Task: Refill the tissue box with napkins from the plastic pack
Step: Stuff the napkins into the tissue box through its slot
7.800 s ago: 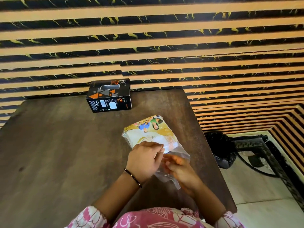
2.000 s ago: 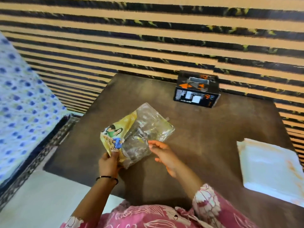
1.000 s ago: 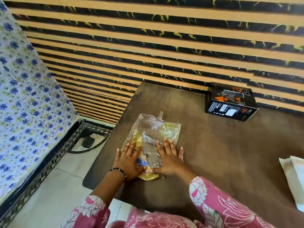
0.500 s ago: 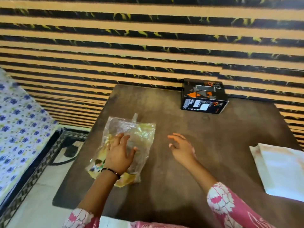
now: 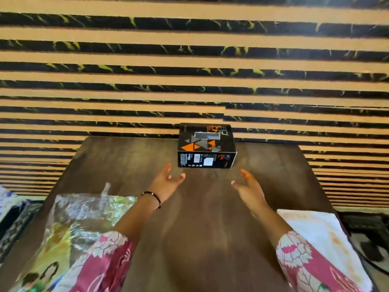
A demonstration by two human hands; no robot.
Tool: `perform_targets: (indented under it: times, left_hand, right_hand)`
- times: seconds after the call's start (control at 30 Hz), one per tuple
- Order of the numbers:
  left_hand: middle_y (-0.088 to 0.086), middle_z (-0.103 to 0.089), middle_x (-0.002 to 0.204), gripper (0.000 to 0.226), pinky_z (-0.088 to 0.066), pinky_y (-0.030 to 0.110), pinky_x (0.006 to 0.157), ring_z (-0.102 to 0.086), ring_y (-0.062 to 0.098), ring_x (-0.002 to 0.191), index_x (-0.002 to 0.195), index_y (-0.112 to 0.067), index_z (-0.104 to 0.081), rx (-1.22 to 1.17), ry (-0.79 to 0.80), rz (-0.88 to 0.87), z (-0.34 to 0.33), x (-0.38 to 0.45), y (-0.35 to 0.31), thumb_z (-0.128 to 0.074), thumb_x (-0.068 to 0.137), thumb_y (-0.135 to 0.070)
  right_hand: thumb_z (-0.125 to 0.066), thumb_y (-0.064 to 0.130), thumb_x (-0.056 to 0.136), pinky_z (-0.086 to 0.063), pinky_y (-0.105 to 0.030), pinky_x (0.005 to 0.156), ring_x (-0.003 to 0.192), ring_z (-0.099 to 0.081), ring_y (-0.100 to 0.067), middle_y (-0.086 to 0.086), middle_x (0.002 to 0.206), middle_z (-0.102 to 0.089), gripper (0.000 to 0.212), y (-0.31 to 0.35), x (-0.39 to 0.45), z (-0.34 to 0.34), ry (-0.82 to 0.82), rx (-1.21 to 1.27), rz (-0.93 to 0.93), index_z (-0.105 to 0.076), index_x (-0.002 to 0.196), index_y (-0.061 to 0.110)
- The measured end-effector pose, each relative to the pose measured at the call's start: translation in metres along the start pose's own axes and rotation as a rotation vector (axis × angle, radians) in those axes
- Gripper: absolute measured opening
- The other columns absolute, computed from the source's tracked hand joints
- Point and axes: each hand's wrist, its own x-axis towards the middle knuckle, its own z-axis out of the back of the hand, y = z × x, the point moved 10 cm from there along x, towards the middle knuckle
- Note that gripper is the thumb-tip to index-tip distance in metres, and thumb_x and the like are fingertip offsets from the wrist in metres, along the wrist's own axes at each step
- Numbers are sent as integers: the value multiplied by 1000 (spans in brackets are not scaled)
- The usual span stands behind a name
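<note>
A black tissue box (image 5: 206,146) with orange and grey triangles and a slot on top stands at the far edge of the dark wooden table (image 5: 202,228), against the wall. My left hand (image 5: 167,183) and my right hand (image 5: 248,186) are both open and hold nothing, stretched forward on either side just short of the box. The flattened clear and yellow plastic pack (image 5: 71,226) lies at the near left of the table. A white stack of napkins (image 5: 322,243) lies at the near right.
A wall of tan and black stripes (image 5: 189,70) rises directly behind the table. A dark object with a cable sits on the floor (image 5: 370,230) to the right. Blue-patterned fabric (image 5: 6,199) shows at the left edge.
My left hand has left the flattened plastic pack. Both hands have moved forward toward the tissue box, and my view has swung to face the box head on.
</note>
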Motion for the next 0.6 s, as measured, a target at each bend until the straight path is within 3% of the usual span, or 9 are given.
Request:
perform_targets:
  times: [0.13, 0.3, 0.47, 0.6]
  left_hand:
    - [10, -34, 148, 75, -35, 44, 106, -37, 28, 132, 144, -19, -19, 31, 8, 15, -11, 27, -20, -61, 85, -38]
    - [7, -52, 134, 42, -39, 43, 98, -47, 26, 123, 128, -24, -40, -20, -27, -38, -18, 42, -42, -55, 90, -19]
    - [11, -56, 129, 39, -42, 29, 84, -53, 17, 104, 125, -12, -41, -163, -114, -19, -14, 47, -46, -50, 89, -1]
    - [1, -55, 121, 46, -44, 34, 93, -50, 14, 108, 129, -13, -38, -4, -98, -94, -16, 30, -48, -57, 87, -6]
  right_hand:
    - [-60, 37, 86, -30, -44, 109, 138, -32, -32, -6, 153, -30, 73, 16, 34, 4, 107, -45, -17, -19, 147, 33]
    - [-60, 29, 88, -26, -48, 112, 141, -26, -30, -5, 155, -24, 73, 29, 58, -3, 166, 108, -21, -17, 147, 32]
    - [-58, 17, 86, -36, -40, 99, 128, -46, -24, 2, 137, -52, 56, 37, 63, -21, 183, 203, 71, -40, 134, 39]
    - [-59, 16, 84, -41, -38, 90, 117, -54, -21, 4, 127, -59, 53, 37, 55, -19, 84, 224, 88, -43, 130, 37]
